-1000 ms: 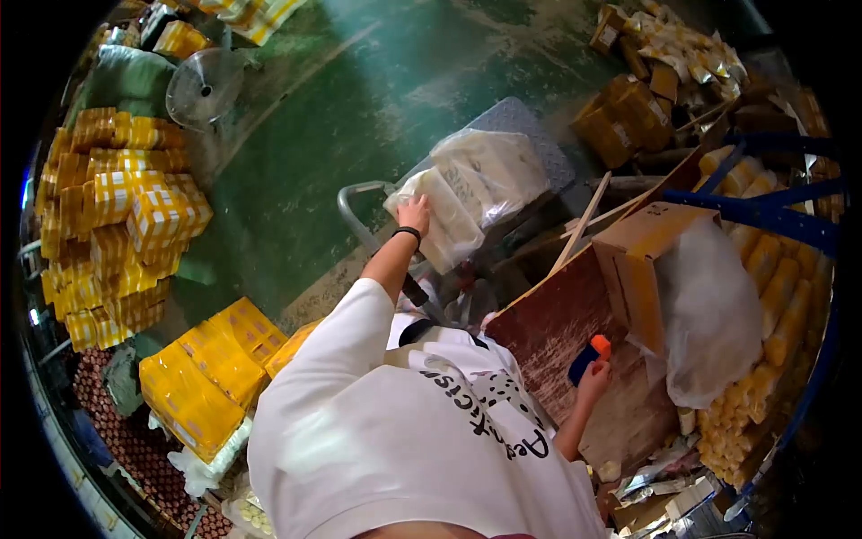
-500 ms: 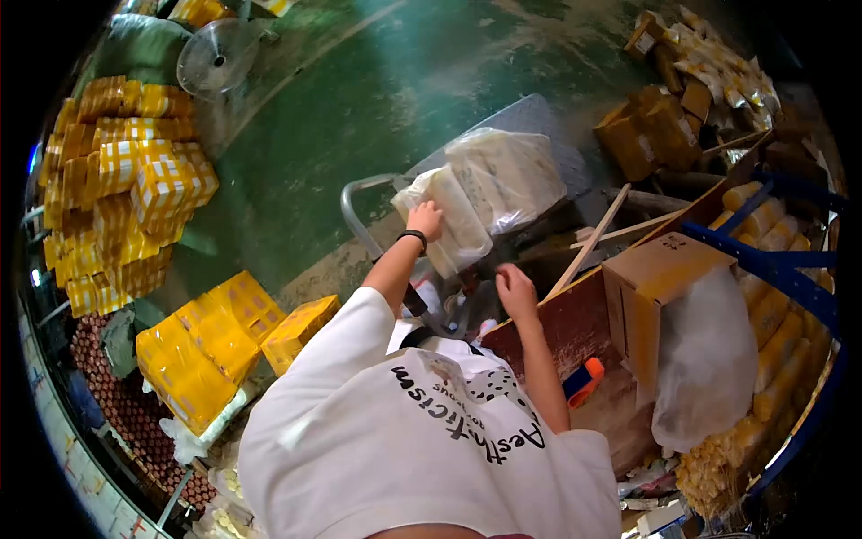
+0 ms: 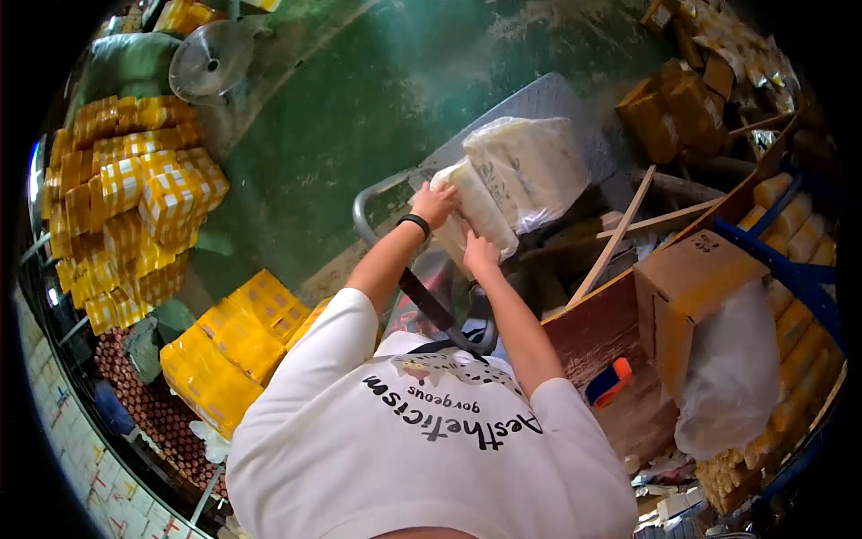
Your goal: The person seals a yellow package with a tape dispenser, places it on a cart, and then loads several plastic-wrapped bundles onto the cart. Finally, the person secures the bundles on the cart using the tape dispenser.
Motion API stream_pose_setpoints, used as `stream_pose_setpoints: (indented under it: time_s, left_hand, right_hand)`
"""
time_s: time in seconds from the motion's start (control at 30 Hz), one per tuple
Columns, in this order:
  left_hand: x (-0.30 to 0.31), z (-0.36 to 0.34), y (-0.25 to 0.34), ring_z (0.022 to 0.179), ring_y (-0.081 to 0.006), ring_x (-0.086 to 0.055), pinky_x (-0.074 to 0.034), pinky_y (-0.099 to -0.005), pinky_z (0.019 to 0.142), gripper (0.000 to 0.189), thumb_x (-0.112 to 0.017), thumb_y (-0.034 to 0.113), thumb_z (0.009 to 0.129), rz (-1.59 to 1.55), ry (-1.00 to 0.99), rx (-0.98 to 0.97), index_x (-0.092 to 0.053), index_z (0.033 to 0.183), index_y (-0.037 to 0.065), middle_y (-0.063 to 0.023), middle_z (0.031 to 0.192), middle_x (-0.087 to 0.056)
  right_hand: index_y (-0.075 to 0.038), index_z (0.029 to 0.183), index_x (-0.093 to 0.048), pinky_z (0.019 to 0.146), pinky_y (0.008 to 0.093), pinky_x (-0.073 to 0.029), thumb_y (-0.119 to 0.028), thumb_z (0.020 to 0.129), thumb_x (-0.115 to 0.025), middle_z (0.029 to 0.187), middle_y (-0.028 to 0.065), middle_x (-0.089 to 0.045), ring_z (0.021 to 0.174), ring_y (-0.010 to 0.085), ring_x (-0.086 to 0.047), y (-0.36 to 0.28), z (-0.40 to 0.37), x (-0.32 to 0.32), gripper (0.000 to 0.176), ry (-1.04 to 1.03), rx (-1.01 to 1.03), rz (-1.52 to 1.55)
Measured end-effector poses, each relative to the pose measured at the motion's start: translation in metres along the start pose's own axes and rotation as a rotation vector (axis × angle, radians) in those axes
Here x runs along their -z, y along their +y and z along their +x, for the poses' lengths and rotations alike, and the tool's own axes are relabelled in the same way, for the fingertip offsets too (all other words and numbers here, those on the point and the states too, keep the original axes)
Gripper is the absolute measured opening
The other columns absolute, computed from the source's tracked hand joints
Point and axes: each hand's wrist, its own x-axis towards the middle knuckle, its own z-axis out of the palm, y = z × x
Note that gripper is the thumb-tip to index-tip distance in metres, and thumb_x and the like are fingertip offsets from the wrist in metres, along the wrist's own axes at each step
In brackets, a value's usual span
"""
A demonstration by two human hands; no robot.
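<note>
A white plastic-wrapped package [image 3: 488, 216] leans at the near end of a grey platform trolley [image 3: 543, 94]. A larger clear-bagged pale bundle [image 3: 539, 166] lies on the trolley just behind it. My left hand [image 3: 435, 204] grips the package's upper left part, its fingers curled over the edge. Lower down on the near side, my right hand [image 3: 481, 251] is closed against the same package; its thumb side is partly hidden. Close by my left wrist, the trolley's bent metal handle [image 3: 361, 211] rises and curves down toward my body.
Yellow-taped boxes stand in a stack [image 3: 135, 216] at left, with more yellow parcels [image 3: 233, 350] nearer me. At right are a cardboard box [image 3: 691, 269], a wooden strip [image 3: 620, 234], a blue metal frame [image 3: 781, 260] and an orange-and-blue tape dispenser [image 3: 611, 382]. Brown cartons [image 3: 673, 112] sit farther back.
My right hand has moved up and left from beside the trolley onto the white package. My left hand stays at the package's upper part. The view has shifted slightly.
</note>
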Motion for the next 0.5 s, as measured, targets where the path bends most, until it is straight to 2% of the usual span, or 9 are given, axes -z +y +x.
stream_pose_setpoints:
  time_s: [0.03, 0.13, 0.17, 0.2, 0.3, 0.4, 0.43, 0.5]
  left_hand:
    - [-0.007, 0.002, -0.004, 0.105, -0.0201, -0.041, -0.039, -0.0394, 0.073, 0.038, -0.061, 0.017, 0.068, -0.026, 0.105, -0.033, -0.059, 0.105, 0.024, 0.0026, 0.112, -0.046]
    - [0.000, 0.001, -0.013, 0.106, -0.0213, -0.041, -0.039, -0.0395, 0.073, 0.036, -0.063, 0.019, 0.067, -0.059, -0.035, -0.139, -0.060, 0.102, 0.026, 0.0015, 0.112, -0.046]
    - [0.005, 0.001, -0.013, 0.111, -0.0220, -0.039, -0.040, -0.0437, 0.077, 0.041, -0.064, 0.022, 0.067, -0.067, -0.103, -0.139, -0.060, 0.107, 0.029, 0.0003, 0.115, -0.046]
    - [0.005, -0.002, -0.010, 0.112, -0.0220, -0.038, -0.040, -0.0454, 0.078, 0.043, -0.065, 0.022, 0.067, -0.039, -0.081, -0.179, -0.059, 0.109, 0.030, -0.0001, 0.115, -0.045]
    - [0.001, -0.002, 0.001, 0.118, -0.0216, -0.036, -0.038, -0.0520, 0.084, 0.050, -0.067, 0.027, 0.069, 0.017, -0.044, -0.312, -0.056, 0.117, 0.033, -0.0009, 0.120, -0.044]
    - [-0.009, -0.001, 0.018, 0.111, -0.0195, -0.039, -0.038, -0.0472, 0.079, 0.039, -0.067, 0.028, 0.067, -0.065, -0.024, -0.480, -0.061, 0.106, 0.031, 0.0035, 0.111, -0.047]
    - [-0.009, -0.001, 0.025, 0.109, -0.0179, -0.041, -0.038, -0.0441, 0.077, 0.034, -0.065, 0.029, 0.070, -0.039, 0.021, -0.449, -0.062, 0.104, 0.031, 0.0042, 0.109, -0.047]
    - [-0.006, 0.005, 0.022, 0.109, -0.0187, -0.041, -0.040, -0.0424, 0.075, 0.036, -0.064, 0.026, 0.072, -0.041, -0.049, -0.459, -0.060, 0.108, 0.026, 0.0031, 0.111, -0.047]
  right_hand:
    - [-0.026, 0.140, -0.023, 0.083, 0.0457, -0.046, -0.018, 0.086, -0.045, 0.110, 0.0182, -0.058, 0.099, 0.0345, -0.058, -0.002, 0.001, 0.000, 0.059, -0.012, -0.017, 0.027]
    - [-0.021, 0.139, -0.024, 0.084, 0.0465, -0.046, -0.018, 0.086, -0.043, 0.107, 0.0178, -0.060, 0.099, 0.0356, -0.058, -0.009, 0.002, -0.004, 0.057, -0.015, -0.089, 0.104]
    - [-0.018, 0.139, -0.025, 0.084, 0.0464, -0.046, -0.018, 0.086, -0.044, 0.107, 0.0177, -0.060, 0.098, 0.0354, -0.059, -0.011, -0.001, -0.008, 0.056, 0.001, -0.128, 0.121]
    - [-0.016, 0.139, -0.026, 0.084, 0.0463, -0.046, -0.018, 0.086, -0.044, 0.107, 0.0176, -0.060, 0.098, 0.0352, -0.059, -0.015, -0.006, -0.008, 0.055, 0.016, -0.167, 0.140]
    - [-0.013, 0.139, -0.023, 0.085, 0.0445, -0.046, -0.018, 0.088, -0.043, 0.114, 0.0161, -0.058, 0.106, 0.0302, -0.056, -0.016, -0.021, -0.006, 0.056, -0.111, -0.197, 0.068]
    - [-0.014, 0.141, -0.021, 0.087, 0.0443, -0.045, -0.019, 0.089, -0.043, 0.115, 0.0152, -0.057, 0.107, 0.0306, -0.055, -0.013, -0.017, -0.011, 0.057, -0.107, -0.238, 0.114]
    - [-0.015, 0.141, -0.021, 0.087, 0.0443, -0.045, -0.019, 0.089, -0.043, 0.115, 0.0147, -0.057, 0.107, 0.0305, -0.056, -0.008, -0.008, -0.017, 0.057, -0.120, -0.265, 0.100]
    - [-0.016, 0.140, -0.024, 0.087, 0.0441, -0.045, -0.018, 0.089, -0.043, 0.115, 0.0137, -0.058, 0.106, 0.0305, -0.056, -0.004, -0.003, -0.019, 0.055, -0.136, -0.289, 0.089]
